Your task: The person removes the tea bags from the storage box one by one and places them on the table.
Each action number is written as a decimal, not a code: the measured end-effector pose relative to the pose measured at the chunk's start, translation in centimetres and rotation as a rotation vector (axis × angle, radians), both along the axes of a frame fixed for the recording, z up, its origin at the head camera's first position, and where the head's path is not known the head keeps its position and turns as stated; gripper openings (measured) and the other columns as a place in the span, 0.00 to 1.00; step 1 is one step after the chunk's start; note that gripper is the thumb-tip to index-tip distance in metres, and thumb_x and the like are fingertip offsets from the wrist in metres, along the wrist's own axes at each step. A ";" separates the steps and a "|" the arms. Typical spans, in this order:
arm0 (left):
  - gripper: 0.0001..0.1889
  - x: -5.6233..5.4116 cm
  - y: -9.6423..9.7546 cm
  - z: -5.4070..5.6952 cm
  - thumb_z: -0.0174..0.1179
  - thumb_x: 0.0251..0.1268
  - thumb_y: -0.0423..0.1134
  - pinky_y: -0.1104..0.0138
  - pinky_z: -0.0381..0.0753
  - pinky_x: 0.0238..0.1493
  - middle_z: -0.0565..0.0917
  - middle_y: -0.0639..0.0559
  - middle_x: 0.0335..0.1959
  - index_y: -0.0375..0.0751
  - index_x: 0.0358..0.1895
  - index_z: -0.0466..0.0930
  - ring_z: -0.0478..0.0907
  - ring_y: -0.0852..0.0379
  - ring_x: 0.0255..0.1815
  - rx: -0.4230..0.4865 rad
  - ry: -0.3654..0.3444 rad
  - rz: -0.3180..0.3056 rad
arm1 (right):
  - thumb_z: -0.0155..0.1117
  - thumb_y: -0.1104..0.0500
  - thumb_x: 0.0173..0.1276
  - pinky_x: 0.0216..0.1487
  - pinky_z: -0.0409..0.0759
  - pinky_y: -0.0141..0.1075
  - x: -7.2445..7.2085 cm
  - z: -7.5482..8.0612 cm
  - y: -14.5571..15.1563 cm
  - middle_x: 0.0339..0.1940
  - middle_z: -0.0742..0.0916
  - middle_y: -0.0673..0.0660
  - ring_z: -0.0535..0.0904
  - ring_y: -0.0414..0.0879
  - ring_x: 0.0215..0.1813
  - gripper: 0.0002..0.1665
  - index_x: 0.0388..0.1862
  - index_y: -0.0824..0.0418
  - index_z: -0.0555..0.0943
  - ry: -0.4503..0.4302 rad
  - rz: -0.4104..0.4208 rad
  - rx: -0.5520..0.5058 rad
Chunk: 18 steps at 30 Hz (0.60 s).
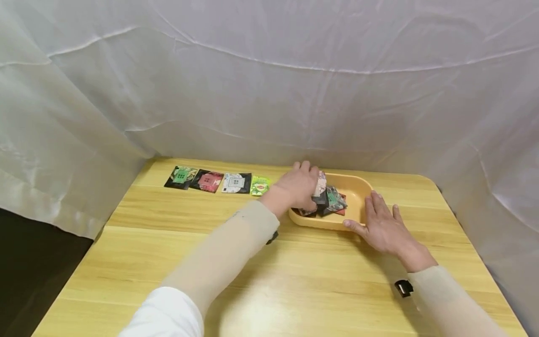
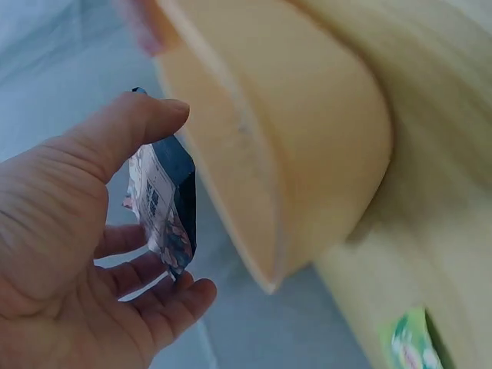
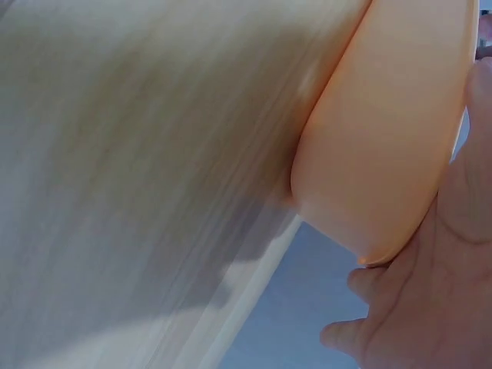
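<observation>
My left hand (image 1: 298,186) pinches a pink-and-black tea sachet (image 2: 160,192) between thumb and fingers, over the left end of a light orange plastic tray (image 1: 358,187). Below and beside it in the tray lie other tea sachets, among them a dark one with a green label (image 1: 335,200); the hand partly hides this pile. At the tray's right end, my right hand (image 1: 385,227) rests against the rim with its fingers extended and thumb along the near side. In the right wrist view, that palm touches the tray's outer wall (image 3: 377,131).
Left of the tray, a row of flat sachets lies along the table's back: a green-labelled one (image 1: 181,177), a red one (image 1: 207,180), a white-and-black one (image 1: 236,183) and a yellow-green one (image 1: 259,186). White cloth (image 1: 269,93) hangs behind the wooden table (image 1: 168,238).
</observation>
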<state>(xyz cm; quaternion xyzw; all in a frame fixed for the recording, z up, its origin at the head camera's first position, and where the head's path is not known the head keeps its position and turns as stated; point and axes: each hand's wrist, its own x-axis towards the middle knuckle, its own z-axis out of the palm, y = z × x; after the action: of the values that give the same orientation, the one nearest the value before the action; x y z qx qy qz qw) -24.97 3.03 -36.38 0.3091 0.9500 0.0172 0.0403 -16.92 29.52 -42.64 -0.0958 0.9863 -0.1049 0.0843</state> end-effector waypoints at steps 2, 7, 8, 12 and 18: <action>0.55 0.1 -1.4 0.8 0.78 0.56 0.58 0.60 0.75 0.70 0.70 0.43 0.65 0.34 0.79 0.59 0.66 0.49 0.62 0.077 -0.030 0.010 | 0.42 0.21 0.76 0.78 0.33 0.77 0.0 -0.1 0.0 0.86 0.37 0.75 0.34 0.73 0.86 0.70 0.83 0.79 0.40 -0.001 -0.002 0.005; 0.56 -0.2 -6.6 2.9 0.80 0.54 0.54 0.57 0.76 0.70 0.71 0.40 0.63 0.31 0.78 0.59 0.67 0.49 0.61 0.185 -0.082 0.055 | 0.42 0.20 0.75 0.77 0.34 0.78 -0.2 0.0 -0.1 0.85 0.36 0.75 0.34 0.73 0.86 0.71 0.83 0.79 0.39 -0.003 -0.004 0.014; 0.56 -0.3 -7.7 3.2 0.81 0.53 0.55 0.56 0.76 0.70 0.71 0.40 0.64 0.31 0.78 0.59 0.68 0.48 0.61 0.183 -0.081 0.070 | 0.42 0.20 0.76 0.77 0.34 0.78 -0.2 0.1 -0.1 0.85 0.36 0.75 0.34 0.73 0.86 0.70 0.83 0.79 0.39 -0.003 -0.003 0.013; 0.52 -0.2 -11.4 3.9 0.79 0.56 0.54 0.51 0.75 0.70 0.70 0.36 0.67 0.32 0.77 0.61 0.68 0.42 0.64 0.111 -0.099 0.118 | 0.41 0.19 0.75 0.78 0.31 0.77 -0.3 0.3 -0.1 0.85 0.35 0.74 0.32 0.72 0.86 0.71 0.83 0.79 0.38 -0.020 -0.006 0.008; 0.49 1.5 -13.4 1.9 0.77 0.60 0.52 0.49 0.74 0.73 0.69 0.37 0.69 0.34 0.78 0.62 0.66 0.42 0.69 0.031 -0.237 0.106 | 0.41 0.20 0.76 0.77 0.30 0.77 -0.2 0.5 0.1 0.85 0.32 0.73 0.31 0.72 0.86 0.71 0.83 0.79 0.36 -0.039 -0.010 -0.006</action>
<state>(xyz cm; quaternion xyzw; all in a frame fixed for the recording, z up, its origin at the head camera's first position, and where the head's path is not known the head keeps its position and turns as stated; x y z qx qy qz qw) -23.51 -10.38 -34.52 0.2549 0.9532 0.0704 0.1466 -17.12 29.66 -42.18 -0.0893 0.9845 -0.1100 0.1029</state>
